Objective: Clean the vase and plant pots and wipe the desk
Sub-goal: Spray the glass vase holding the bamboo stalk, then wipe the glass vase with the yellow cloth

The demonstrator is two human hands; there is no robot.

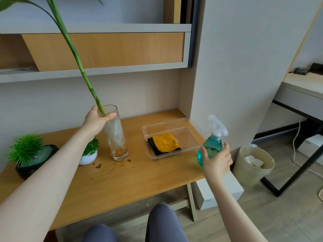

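Left hand (97, 119) gripping rim of tall clear glass vase (116, 135) with green bamboo stalk (76, 55), upright on wooden worktop (122, 179). Right hand (217, 161), fingers spread, touching teal plastic spray bottle (210, 147) at worktop's right edge.

grey wall (236, 67), wooden shelving (104, 49), wood-look floor (288, 215)
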